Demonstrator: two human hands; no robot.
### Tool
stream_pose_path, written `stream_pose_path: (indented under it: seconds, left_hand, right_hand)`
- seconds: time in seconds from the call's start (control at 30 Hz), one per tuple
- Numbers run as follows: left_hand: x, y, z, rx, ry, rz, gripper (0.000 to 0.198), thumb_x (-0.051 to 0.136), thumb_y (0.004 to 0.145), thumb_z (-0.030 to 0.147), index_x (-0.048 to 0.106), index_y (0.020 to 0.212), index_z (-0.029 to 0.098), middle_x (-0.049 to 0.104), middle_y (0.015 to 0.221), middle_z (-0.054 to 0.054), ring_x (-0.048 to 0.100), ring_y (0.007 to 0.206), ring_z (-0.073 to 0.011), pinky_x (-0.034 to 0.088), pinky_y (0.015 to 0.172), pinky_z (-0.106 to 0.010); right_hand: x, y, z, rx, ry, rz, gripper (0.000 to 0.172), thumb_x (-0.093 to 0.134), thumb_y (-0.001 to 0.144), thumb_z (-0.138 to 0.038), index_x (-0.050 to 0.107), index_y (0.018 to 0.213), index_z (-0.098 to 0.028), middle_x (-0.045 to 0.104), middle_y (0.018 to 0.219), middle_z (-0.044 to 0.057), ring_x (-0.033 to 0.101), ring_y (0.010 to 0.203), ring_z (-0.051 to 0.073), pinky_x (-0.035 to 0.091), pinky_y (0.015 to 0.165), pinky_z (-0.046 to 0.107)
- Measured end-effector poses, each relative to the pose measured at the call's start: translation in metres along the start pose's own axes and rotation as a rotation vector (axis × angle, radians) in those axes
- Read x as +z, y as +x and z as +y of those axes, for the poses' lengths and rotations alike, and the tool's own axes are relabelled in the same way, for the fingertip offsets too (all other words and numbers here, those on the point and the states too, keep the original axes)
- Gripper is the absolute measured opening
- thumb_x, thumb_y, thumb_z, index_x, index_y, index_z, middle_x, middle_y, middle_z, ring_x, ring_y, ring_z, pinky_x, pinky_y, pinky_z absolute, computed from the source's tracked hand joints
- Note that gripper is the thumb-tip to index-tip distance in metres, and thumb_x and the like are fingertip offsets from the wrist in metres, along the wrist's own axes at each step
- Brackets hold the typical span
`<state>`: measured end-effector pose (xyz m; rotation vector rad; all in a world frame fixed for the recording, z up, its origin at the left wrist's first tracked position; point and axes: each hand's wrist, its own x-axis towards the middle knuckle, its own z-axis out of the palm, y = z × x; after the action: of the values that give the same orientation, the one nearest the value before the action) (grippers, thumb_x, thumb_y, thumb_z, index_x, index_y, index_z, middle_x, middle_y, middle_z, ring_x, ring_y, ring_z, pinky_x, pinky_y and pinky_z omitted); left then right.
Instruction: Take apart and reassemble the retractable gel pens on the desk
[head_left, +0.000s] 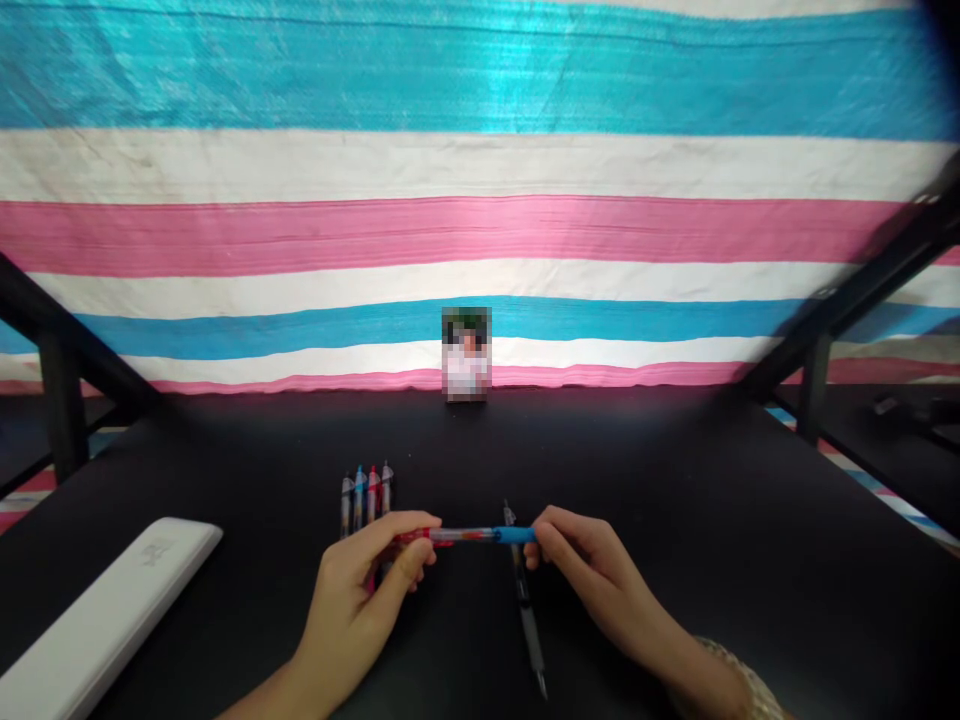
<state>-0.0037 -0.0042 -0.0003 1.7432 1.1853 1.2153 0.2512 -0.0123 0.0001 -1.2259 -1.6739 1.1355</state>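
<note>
A pen (pixel 465 535) with a clear barrel, a red end and a blue grip is held level just above the table between both hands. My left hand (pixel 367 580) is closed on its red end, fingers and thumb pinching it. At the opposite end, my right hand (pixel 589 560) pinches the tip of the blue grip. A black pen with a grey grip (pixel 527 610) lies lengthwise on the table, partly passing beneath the held pen. Several pens (pixel 365 500) lie side by side beyond my left hand, which hides their lower parts.
On the left of the black table (pixel 660 460) lies a long white case (pixel 120 610). A small blurred-out item (pixel 466 360) stands at the back edge. Black metal bars (pixel 855 290) rise at both sides, and a striped sheet (pixel 480 235) hangs behind.
</note>
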Motion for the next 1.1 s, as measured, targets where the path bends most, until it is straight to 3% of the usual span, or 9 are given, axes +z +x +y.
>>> stream_pose_path:
  seconds: [0.07, 0.17, 0.33, 0.47, 0.63, 0.8, 0.9, 1.1]
  left_hand:
    - [0.000, 0.000, 0.000, -0.008, -0.005, 0.001, 0.014, 0.063, 0.091, 0.023, 0.076, 0.098, 0.025, 0.071, 0.066, 0.002, 0.065, 0.051, -0.0112, 0.055, 0.052, -0.016]
    - [-0.001, 0.001, 0.000, -0.027, -0.011, -0.002, 0.014, 0.063, 0.092, 0.024, 0.076, 0.098, 0.024, 0.071, 0.066, 0.002, 0.064, 0.051, -0.0117, 0.055, 0.051, -0.016]
    - [0.000, 0.004, 0.003, -0.033, -0.034, -0.003, 0.014, 0.062, 0.092, 0.025, 0.076, 0.096, 0.024, 0.070, 0.065, 0.002, 0.064, 0.051, -0.0113, 0.055, 0.050, -0.016]
    - [0.000, 0.003, 0.002, -0.056, -0.035, -0.006, 0.014, 0.062, 0.092, 0.026, 0.075, 0.097, 0.023, 0.071, 0.066, 0.001, 0.064, 0.052, -0.0117, 0.055, 0.051, -0.017]
    - [0.000, 0.002, -0.001, -0.056, -0.036, -0.019, 0.014, 0.062, 0.092, 0.026, 0.075, 0.098, 0.023, 0.071, 0.067, 0.001, 0.064, 0.053, -0.0116, 0.055, 0.052, -0.017]
    - [-0.001, 0.004, 0.001, -0.059, -0.049, 0.003, 0.014, 0.062, 0.092, 0.025, 0.074, 0.098, 0.022, 0.071, 0.066, 0.001, 0.064, 0.052, -0.0116, 0.055, 0.051, -0.017]
    - [0.000, 0.004, 0.002, -0.071, -0.050, -0.010, 0.015, 0.062, 0.092, 0.026, 0.074, 0.098, 0.021, 0.071, 0.068, 0.000, 0.064, 0.053, -0.0122, 0.055, 0.052, -0.018]
    - [0.001, 0.002, -0.002, -0.169, -0.147, -0.004, 0.014, 0.063, 0.093, 0.031, 0.069, 0.101, 0.021, 0.071, 0.068, 0.000, 0.063, 0.055, -0.0133, 0.055, 0.053, -0.021]
  right_hand:
    - [0.000, 0.000, -0.002, 0.019, 0.021, 0.009, 0.032, 0.052, 0.101, -0.042, 0.061, 0.079, -0.020, 0.061, 0.076, 0.000, 0.053, 0.068, 0.014, 0.041, 0.063, 0.025]
    - [-0.001, 0.000, -0.004, 0.029, 0.051, 0.031, 0.023, 0.060, 0.097, -0.043, 0.064, 0.094, -0.021, 0.062, 0.086, 0.001, 0.054, 0.072, 0.015, 0.042, 0.064, 0.025]
    - [-0.001, 0.000, -0.003, 0.077, 0.071, 0.005, 0.041, 0.049, 0.102, -0.047, 0.060, 0.074, -0.019, 0.057, 0.070, -0.001, 0.049, 0.064, 0.013, 0.039, 0.059, 0.025]
    - [-0.002, 0.002, -0.003, 0.090, 0.127, 0.054, 0.027, 0.063, 0.094, -0.047, 0.061, 0.088, -0.020, 0.059, 0.081, 0.000, 0.051, 0.069, 0.014, 0.041, 0.061, 0.024]
    - [-0.002, 0.004, -0.005, 0.119, 0.140, 0.011, 0.039, 0.055, 0.098, -0.050, 0.058, 0.075, -0.019, 0.054, 0.069, -0.002, 0.047, 0.061, 0.012, 0.039, 0.056, 0.023]
    - [-0.001, 0.003, 0.003, 0.131, 0.238, 0.023, 0.031, 0.065, 0.092, -0.050, 0.060, 0.093, -0.019, 0.058, 0.080, -0.001, 0.049, 0.063, 0.011, 0.039, 0.052, 0.020]
    - [0.000, 0.003, 0.007, 0.153, 0.263, -0.019, 0.040, 0.055, 0.097, -0.053, 0.060, 0.082, -0.017, 0.058, 0.070, -0.001, 0.044, 0.053, 0.008, 0.035, 0.046, 0.019]
    - [0.000, 0.005, 0.004, 0.177, 0.403, 0.071, 0.032, 0.076, 0.083, -0.046, 0.060, 0.086, -0.018, 0.061, 0.066, -0.002, 0.048, 0.050, 0.009, 0.037, 0.044, 0.019]
